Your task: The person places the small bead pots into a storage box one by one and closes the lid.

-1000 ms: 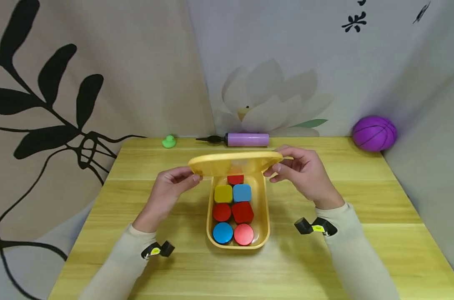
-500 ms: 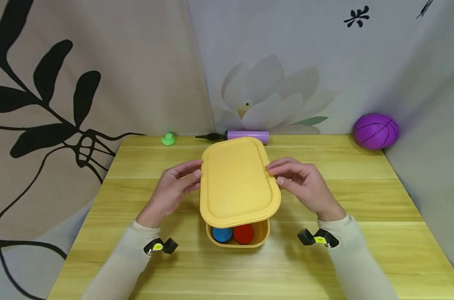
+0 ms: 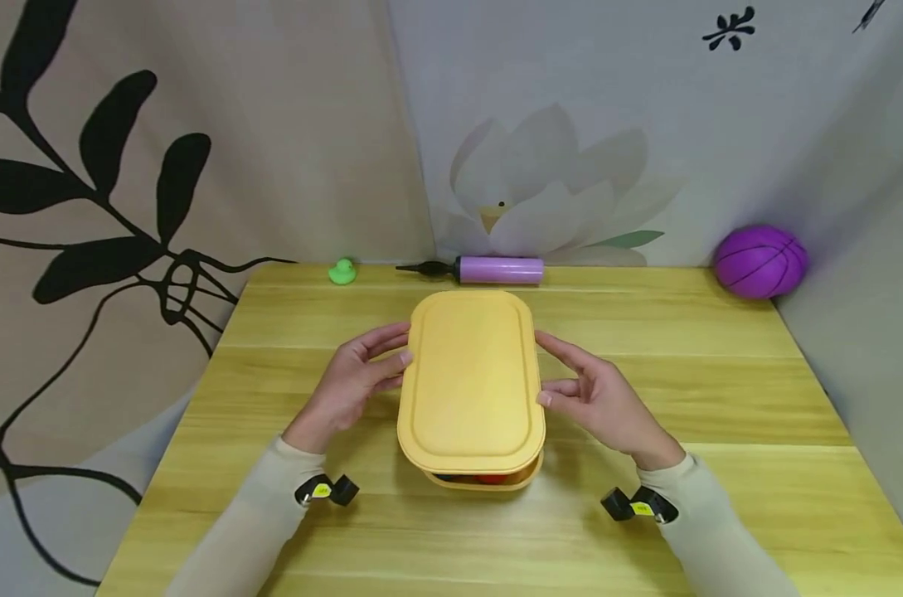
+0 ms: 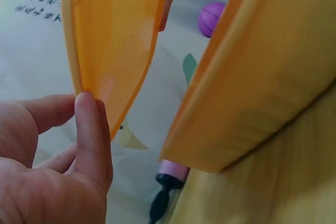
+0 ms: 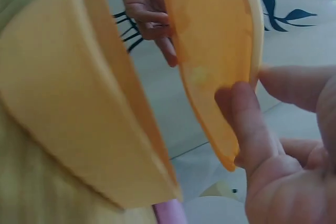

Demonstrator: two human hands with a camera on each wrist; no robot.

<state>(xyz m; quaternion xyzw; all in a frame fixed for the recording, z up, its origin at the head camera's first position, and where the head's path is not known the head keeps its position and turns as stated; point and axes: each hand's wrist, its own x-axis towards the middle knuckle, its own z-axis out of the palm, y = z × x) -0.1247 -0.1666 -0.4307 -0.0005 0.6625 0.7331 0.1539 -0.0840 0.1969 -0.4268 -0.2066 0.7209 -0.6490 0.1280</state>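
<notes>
A yellow lid (image 3: 472, 381) is held level above a yellow box (image 3: 521, 479), covering most of it in the head view. My left hand (image 3: 350, 377) pinches the lid's left edge; in the left wrist view a finger lies against its underside. On the opposite edge, my right hand (image 3: 600, 394) pinches the lid between thumb and fingers. Both wrist views show a gap between the lid (image 4: 118, 51) and the box (image 5: 79, 98). Through the near gap a bit of a red block (image 3: 492, 478) shows; the other contents are hidden.
The box stands on a wooden table (image 3: 272, 414). Along the back edge are a green toy duck (image 3: 342, 272), a purple hand pump (image 3: 499, 270) and, at the right corner, a purple ball (image 3: 760, 262). A patterned curtain (image 3: 309, 124) hangs behind.
The lid has swung from steeply tilted to nearly flat and come down over the box, hiding the coloured blocks. Both hands have moved with its edges, and its slight turn has straightened.
</notes>
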